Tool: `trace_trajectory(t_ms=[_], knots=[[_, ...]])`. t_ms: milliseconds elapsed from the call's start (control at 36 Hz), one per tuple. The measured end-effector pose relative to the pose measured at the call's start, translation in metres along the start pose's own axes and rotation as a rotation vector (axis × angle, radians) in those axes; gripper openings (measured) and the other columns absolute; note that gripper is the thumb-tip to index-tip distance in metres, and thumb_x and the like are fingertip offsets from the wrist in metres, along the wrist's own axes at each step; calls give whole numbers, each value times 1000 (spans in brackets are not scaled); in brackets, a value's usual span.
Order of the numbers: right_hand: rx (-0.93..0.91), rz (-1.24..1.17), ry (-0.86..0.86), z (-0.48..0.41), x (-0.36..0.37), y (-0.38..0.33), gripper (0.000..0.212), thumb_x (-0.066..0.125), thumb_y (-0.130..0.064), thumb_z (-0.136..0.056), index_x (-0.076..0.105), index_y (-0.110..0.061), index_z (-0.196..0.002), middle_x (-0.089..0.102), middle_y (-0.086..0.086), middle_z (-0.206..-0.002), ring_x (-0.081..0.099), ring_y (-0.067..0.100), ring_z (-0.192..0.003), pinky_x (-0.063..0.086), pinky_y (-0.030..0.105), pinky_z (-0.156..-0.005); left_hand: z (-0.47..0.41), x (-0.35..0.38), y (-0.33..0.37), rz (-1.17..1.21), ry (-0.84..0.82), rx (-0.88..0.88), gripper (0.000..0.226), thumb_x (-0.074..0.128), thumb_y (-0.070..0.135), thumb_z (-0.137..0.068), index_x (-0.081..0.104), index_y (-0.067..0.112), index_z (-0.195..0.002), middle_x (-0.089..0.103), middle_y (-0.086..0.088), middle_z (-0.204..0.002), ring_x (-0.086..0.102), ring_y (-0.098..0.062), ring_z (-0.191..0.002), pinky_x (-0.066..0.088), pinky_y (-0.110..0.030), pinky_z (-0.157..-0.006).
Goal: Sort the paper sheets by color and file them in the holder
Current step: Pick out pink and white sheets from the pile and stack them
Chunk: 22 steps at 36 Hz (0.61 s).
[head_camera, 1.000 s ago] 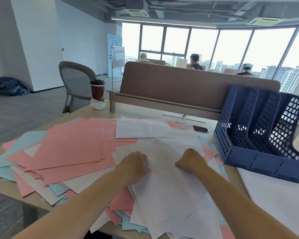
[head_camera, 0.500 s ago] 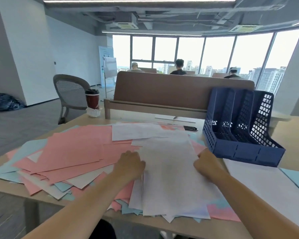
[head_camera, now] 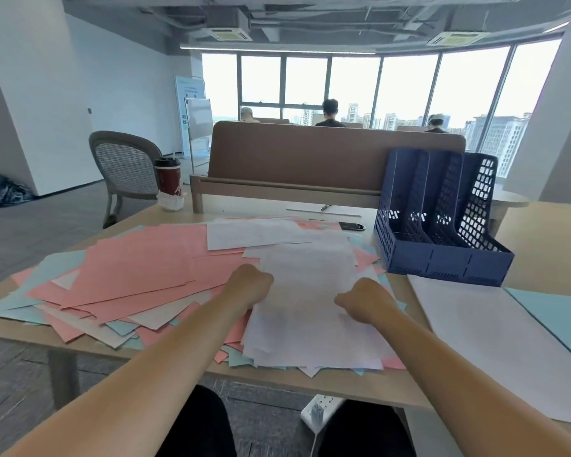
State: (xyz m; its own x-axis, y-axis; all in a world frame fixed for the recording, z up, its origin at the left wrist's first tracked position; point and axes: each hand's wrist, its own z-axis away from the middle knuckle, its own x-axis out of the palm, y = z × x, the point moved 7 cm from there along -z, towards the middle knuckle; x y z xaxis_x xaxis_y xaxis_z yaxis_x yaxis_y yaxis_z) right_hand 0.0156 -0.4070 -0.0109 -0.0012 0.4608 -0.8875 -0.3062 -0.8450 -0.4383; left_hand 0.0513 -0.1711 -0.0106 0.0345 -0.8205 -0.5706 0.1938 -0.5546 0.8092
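Most sheets lie unsorted: pink sheets spread left of the left hand, whose curled fingers grip the left edge of the white stack. The right hand, apart across that stack, clamps its right edge likewise. Beyond and right of it, the blue holder looks empty, so filing seems unstarted.

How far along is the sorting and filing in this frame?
Done: white sheets and blue sheets lie set apart beside the blue holder, whose slots look empty. In hand: left hand and right hand grip a white stack. Left: the mixed pink pile, then all filing.
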Motion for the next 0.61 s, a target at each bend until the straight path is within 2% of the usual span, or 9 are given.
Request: trace_trajectory(t_ms=[56, 139, 278, 389, 444, 500, 556, 611], knots=[[-2, -26, 11, -1, -1, 0, 28, 55, -33, -95, 52, -7, -86, 55, 9, -92, 52, 28, -84, 38, 28, -70, 0, -1, -1, 64, -4, -24, 21, 59, 13, -88, 59, -3, -100, 57, -11, -83, 54, -25, -70, 35, -26, -56], [-1, -72, 19, -2, -2, 3, 25, 56, -29, -94, 53, -5, -91, 56, 10, -92, 52, 29, -83, 37, 29, -67, -1, 0, -3, 89, -24, -44, 35, 61, 15, -88, 58, -5, -116, 64, -20, -109, 63, -35, -98, 49, -34, -76], [-18, -168, 18, -4, -1, 3, 25, 58, -26, -95, 54, -2, -88, 55, 11, -91, 51, 28, -83, 36, 29, -68, 2, 2, -2, 20, -54, -44, 26, 59, 9, -90, 55, -2, -114, 58, -18, -107, 61, -35, -103, 45, -32, -77], [-21, -180, 21, -6, 2, 3, 29, 59, -26, -94, 49, -7, -74, 52, 5, -77, 48, 20, -68, 32, 28, -53, 8, 8, 1, -16, -82, -18, 29, 57, 5, -92, 56, -5, -119, 59, -19, -109, 56, -29, -94, 43, -29, -77], [-8, -181, 22, -8, 4, 4, 30, 59, -26, -94, 48, -9, -72, 48, 3, -72, 44, 16, -63, 30, 27, -51, 11, 10, 2, -17, -89, 16, 30, 53, 2, -92, 56, -3, -121, 61, -20, -116, 57, -29, -97, 44, -29, -77], [-7, -189, 24, -9, 5, 5, 30, 59, -25, -94, 45, -10, -71, 48, 3, -74, 43, 15, -62, 29, 27, -50, 13, 10, 2, 16, -95, 50, 35, 53, 1, -88, 58, 3, -123, 63, -17, -113, 60, -31, -98, 48, -31, -78], [2, -207, 39, -8, 3, 6, 25, 59, -24, -93, 47, -8, -79, 52, 6, -84, 45, 16, -66, 30, 27, -51, 15, 8, 5, 49, -94, 103, 34, 51, -1, -85, 62, 8, -117, 66, -12, -104, 63, -28, -89, 49, -30, -72], [17, -231, 63, -7, 1, 8, 24, 59, -26, -92, 46, -7, -98, 55, 8, -96, 52, 21, -77, 33, 27, -54, 18, 3, 7, 93, -88, 148, 31, 50, -1, -86, 64, 13, -110, 67, -8, -98, 61, -22, -80, 46, -25, -63]])
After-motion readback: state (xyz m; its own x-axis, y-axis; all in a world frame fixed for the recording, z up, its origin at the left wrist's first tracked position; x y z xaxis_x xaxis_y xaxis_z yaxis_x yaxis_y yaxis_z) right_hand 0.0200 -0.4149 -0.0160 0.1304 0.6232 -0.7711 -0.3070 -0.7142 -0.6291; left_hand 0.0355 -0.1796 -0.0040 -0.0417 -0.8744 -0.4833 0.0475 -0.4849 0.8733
